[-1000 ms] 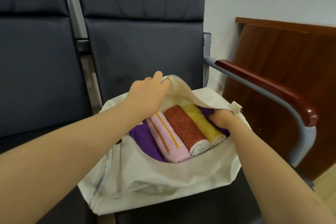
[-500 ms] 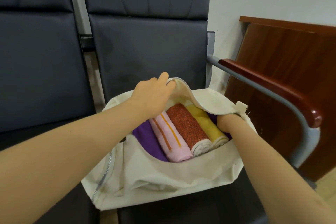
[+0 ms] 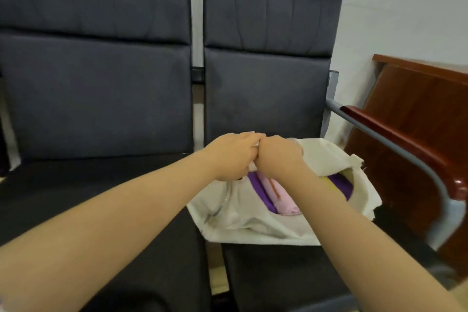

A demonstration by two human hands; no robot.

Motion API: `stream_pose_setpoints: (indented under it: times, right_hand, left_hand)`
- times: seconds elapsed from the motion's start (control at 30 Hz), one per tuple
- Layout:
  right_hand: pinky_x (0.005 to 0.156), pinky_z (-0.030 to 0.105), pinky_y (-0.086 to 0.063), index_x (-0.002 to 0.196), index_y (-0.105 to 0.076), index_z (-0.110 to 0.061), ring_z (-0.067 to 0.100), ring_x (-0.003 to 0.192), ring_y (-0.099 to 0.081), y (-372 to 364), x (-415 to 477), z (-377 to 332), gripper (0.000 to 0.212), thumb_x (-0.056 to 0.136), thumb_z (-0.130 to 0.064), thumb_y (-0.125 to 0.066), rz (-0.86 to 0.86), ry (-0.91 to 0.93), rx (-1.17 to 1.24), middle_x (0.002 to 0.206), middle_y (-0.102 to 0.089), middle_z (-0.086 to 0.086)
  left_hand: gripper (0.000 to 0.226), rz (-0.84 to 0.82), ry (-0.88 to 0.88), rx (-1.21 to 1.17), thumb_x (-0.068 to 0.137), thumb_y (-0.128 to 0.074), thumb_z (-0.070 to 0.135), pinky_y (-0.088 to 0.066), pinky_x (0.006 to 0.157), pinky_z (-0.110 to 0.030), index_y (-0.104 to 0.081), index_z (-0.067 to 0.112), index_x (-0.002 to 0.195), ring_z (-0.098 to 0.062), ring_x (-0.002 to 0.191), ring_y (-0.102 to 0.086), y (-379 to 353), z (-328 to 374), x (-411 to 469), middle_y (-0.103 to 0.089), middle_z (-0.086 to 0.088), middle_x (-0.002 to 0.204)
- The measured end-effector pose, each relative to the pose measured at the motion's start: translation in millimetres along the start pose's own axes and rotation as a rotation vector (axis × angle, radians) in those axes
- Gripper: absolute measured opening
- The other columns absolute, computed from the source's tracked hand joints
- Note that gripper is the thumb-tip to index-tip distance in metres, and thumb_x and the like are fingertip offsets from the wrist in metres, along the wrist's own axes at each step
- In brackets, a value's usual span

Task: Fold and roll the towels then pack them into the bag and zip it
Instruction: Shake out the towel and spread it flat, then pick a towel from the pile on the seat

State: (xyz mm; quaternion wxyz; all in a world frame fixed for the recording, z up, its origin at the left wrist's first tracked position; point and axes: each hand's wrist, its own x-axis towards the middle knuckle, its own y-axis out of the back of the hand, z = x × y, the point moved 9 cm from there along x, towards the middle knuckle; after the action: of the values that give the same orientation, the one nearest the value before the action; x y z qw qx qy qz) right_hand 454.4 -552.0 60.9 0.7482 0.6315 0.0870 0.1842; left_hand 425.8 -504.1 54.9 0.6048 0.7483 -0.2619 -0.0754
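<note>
Closing step, by the look of it: rolled towels (image 3: pixel 281 197) lying side by side inside the bag (image 3: pixel 253 225), itself gaping open on the right seat (image 3: pixel 278 273) near the armrest (image 3: pixel 395 139). Gripping the mouth's far left corner with both fists, knuckle against knuckle. Pinching a fold of cream cloth in the left hand (image 3: pixel 231 157), fingers curled tight. Curling the right hand (image 3: pixel 278 157) just as tight over the edge beside it; cannot tell whether on the pull or on cloth alone, that part being hidden under the fingers.

To do it well: anchor the corner with the left and keep the cloth taut. Draw the pull rightward along the zip (image 3: pixel 224 200) in one even line, never upward. Press down any roll standing proud of the lip first, lest terry catch in the teeth. Lift the limp near lip to meet the far flap ahead of the slider. On a jam, ease off, back up, free the cloth, go again.
</note>
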Motion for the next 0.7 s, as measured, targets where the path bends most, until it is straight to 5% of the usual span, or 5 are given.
stream_pose_setpoints:
  times: [0.13,0.47,0.7]
  right_hand:
    - [0.064,0.031,-0.04,0.101,-0.061,-0.015,0.023,0.081,-0.06,37,-15,-81,0.017,0.092,-0.013,-0.046,0.093,0.117,0.076,0.1,-0.066,0.003]
    - [0.062,0.033,-0.041,0.102,-0.05,-0.015,0.022,0.079,-0.053,47,-61,-365,0.008,0.095,-0.019,-0.048,0.037,0.488,0.291,0.105,-0.062,0.006]
    - [0.066,0.034,-0.04,0.116,-0.051,-0.012,0.03,0.097,-0.061,37,-110,-534,0.025,0.095,-0.026,-0.048,-0.047,0.729,0.349,0.11,-0.061,0.007]
  left_hand:
    - [0.044,0.025,0.15,-0.002,0.087,-0.048,0.019,-0.046,0.09,-0.038,-0.05,0.011,0.131,-0.02,0.121,-0.045,26,-41,-73,-0.041,-0.004,0.138]
    - [0.046,-0.156,0.676,0.154,0.091,-0.052,0.03,-0.042,0.089,-0.038,-0.041,0.01,0.131,-0.024,0.112,-0.047,0,-156,-336,-0.047,-0.007,0.125]
    - [0.043,-0.223,1.234,0.397,0.096,-0.047,0.026,-0.047,0.088,-0.036,-0.037,0.013,0.135,-0.026,0.118,-0.048,9,-243,-532,-0.042,-0.009,0.133]
